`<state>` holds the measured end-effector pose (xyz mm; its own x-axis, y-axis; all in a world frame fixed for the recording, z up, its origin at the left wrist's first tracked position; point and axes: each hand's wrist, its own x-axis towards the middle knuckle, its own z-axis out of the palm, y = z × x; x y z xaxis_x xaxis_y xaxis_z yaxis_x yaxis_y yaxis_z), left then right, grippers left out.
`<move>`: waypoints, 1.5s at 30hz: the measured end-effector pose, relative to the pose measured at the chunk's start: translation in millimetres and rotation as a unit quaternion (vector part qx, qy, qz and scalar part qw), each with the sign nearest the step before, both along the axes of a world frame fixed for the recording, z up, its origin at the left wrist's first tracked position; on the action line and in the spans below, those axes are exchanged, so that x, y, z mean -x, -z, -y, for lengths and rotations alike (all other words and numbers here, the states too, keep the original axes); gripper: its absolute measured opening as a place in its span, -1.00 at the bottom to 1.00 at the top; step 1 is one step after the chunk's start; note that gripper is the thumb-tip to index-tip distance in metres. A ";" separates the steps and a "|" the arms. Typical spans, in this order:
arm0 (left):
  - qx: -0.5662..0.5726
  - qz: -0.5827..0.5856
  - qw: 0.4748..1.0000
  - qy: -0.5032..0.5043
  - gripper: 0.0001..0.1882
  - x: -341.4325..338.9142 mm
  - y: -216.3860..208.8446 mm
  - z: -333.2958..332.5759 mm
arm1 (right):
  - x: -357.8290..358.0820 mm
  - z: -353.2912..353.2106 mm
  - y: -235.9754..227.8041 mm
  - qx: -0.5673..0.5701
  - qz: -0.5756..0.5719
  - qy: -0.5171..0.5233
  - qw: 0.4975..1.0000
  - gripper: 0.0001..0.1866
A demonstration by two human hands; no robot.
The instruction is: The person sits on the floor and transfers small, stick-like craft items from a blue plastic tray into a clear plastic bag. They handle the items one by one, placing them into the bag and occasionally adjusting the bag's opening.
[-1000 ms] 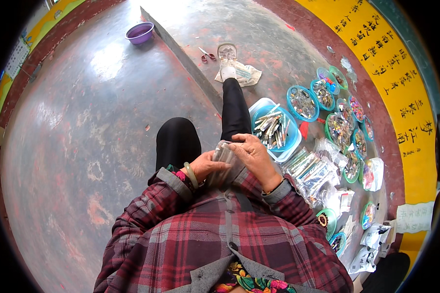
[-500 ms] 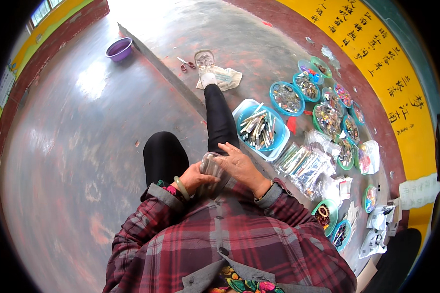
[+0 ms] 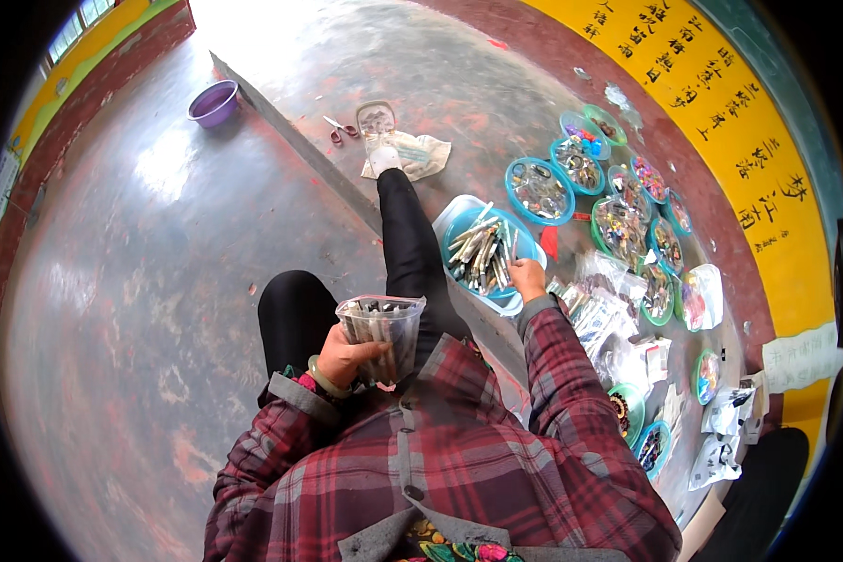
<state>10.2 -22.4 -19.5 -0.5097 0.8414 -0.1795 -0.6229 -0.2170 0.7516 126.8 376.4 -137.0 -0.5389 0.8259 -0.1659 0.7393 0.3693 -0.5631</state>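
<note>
My left hand (image 3: 351,354) grips a clear plastic zip bag (image 3: 405,330) in front of my lap, its mouth spread wide. Several slim pens with dark ends stand inside that bag. Out to the right, my right hand (image 3: 527,277) reaches over the near right rim of a blue basin (image 3: 534,245). Its fingers are closed around a pen (image 3: 514,245) that sticks up from them; the fingertips are partly hidden. A loose pile of whitish pens (image 3: 480,251) fills the basin, which sits in a pale tray (image 3: 445,220).
Bagged pens (image 3: 590,314) lie right of the basin. Several round baskets of small trinkets, among them a blue one (image 3: 539,190), spread toward the wall. Scissors (image 3: 342,131) lie beside a cloth (image 3: 426,157) near my foot. A purple basin (image 3: 214,105) stands far left.
My right hand has left the bag and moved right to the pen basin. The bag, now spread open and upright, stays in my left hand. The view has shifted slightly.
</note>
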 end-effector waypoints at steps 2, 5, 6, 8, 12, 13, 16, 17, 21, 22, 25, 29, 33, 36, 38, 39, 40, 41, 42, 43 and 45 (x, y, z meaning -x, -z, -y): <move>-0.002 -0.006 1.000 0.009 -0.67 -0.2 -1.3 1.8 | 2.8 -13.0 18.8 -0.023 0.060 -0.007 0.998 -0.55; -0.005 0.008 1.000 0.027 -0.63 1.9 2.2 2.7 | 12.0 -15.6 28.6 -0.021 0.129 0.038 0.991 -0.46; -0.016 0.004 1.000 0.025 -0.62 1.9 -2.0 0.2 | 12.7 -19.4 30.7 -0.022 0.143 0.042 0.989 -0.45; -0.036 -0.003 0.999 0.022 -0.60 0.6 -12.7 -3.5 | 13.2 -25.0 35.9 0.008 0.142 0.068 0.988 -0.44; -0.034 -0.024 0.998 0.043 -0.58 2.7 4.7 -0.7 | 12.5 -22.7 32.1 0.025 0.114 0.070 0.991 -0.44; -0.031 -0.022 0.999 0.038 -0.60 2.1 3.8 -1.0 | 13.2 -21.0 30.3 0.040 0.117 0.072 0.990 -0.45; -0.022 -0.022 0.999 0.030 -0.64 0.2 2.7 -1.9 | 12.9 -19.6 28.9 0.069 0.109 0.080 0.988 -0.48; -0.017 -0.023 0.999 0.031 -0.66 0.2 6.0 -0.7 | 10.9 -18.8 29.4 0.068 0.096 0.080 0.990 -0.49; 0.005 -0.015 1.000 0.024 -0.72 -1.0 3.3 -0.4 | 7.9 -19.4 33.6 0.079 0.017 0.108 0.991 -0.54; 0.006 -0.018 1.000 0.024 -0.72 -1.1 3.3 -0.6 | 6.6 -18.2 32.2 0.077 -0.009 0.103 0.992 -0.56; 0.011 -0.025 0.999 0.022 -0.71 -1.5 3.8 -1.0 | 0.6 -15.1 22.3 0.092 -0.049 0.087 0.991 -0.67; 0.014 -0.024 0.999 0.024 -0.72 -3.4 3.6 -1.5 | -9.4 -6.7 25.5 0.199 -0.275 0.209 0.917 -0.82; 0.013 -0.023 0.999 0.019 -0.71 -4.4 1.9 -1.9 | -15.3 0.3 22.3 0.227 -0.322 0.266 0.880 -0.79; 0.023 -0.022 0.999 0.013 -0.72 -5.4 2.0 -1.1 | -21.3 7.7 17.2 0.190 -0.348 0.292 0.871 -0.80; 0.023 -0.017 0.999 0.017 -0.73 -5.0 0.6 -1.0 | -30.3 7.7 19.1 0.155 -0.367 0.297 0.868 -0.80; 0.024 -0.014 0.999 0.018 -0.74 -5.1 0.4 -1.5 | -34.6 8.8 16.0 0.166 -0.376 0.300 0.861 -0.81; 0.025 -0.015 0.999 0.014 -0.74 -5.8 -1.5 -1.4 | -38.3 12.8 6.9 0.178 -0.385 0.302 0.854 -0.81; 0.026 -0.015 0.999 0.010 -0.75 -6.2 -4.8 -1.4 | -42.4 17.0 -2.3 0.190 -0.393 0.304 0.847 -0.81; 0.025 -0.015 1.000 0.007 -0.75 -7.0 -6.8 -1.7 | -45.7 24.2 -14.5 0.198 -0.417 0.307 0.833 -0.81; 0.027 -0.019 0.999 0.010 -0.75 -6.7 -4.7 -1.3 | -47.8 33.7 -26.5 0.206 -0.440 0.310 0.817 -0.82; 0.028 -0.025 0.999 0.017 -0.74 -4.5 2.6 -0.2 | -59.8 46.4 -45.6 0.233 -0.476 0.280 0.801 -0.85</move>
<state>14.7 -22.3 -22.1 -0.4905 0.8480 -0.2011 -0.5899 -0.1532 0.7928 186.6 330.0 -91.4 -0.1712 0.9505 -0.2595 -0.1307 -0.2829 -0.9502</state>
